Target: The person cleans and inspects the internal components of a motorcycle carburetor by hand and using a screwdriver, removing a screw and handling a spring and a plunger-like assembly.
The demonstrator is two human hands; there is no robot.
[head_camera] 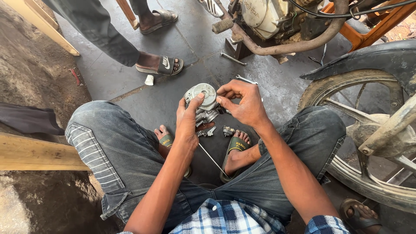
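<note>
I squat over a dark oily floor, knees apart. Both hands hold a small silver metal engine part with a round cap [203,99] between my knees. My left hand [187,121] grips it from below and the left, thumb up on the round cap. From the right, my right hand [242,102] closes on it with the fingertips on the cap's edge. Small loose metal pieces [216,131] lie on the floor just under the part, near my sandalled feet. A thin metal rod [211,159] runs down from under my left hand.
A motorcycle engine and exhaust pipe [277,30] stand at the top right, a muddy wheel [372,130] on the right. Wrenches [234,58] lie on the floor. Another person's sandalled feet [162,65] stand top left beside a small white cap [149,80]. A wooden plank [34,151] is at left.
</note>
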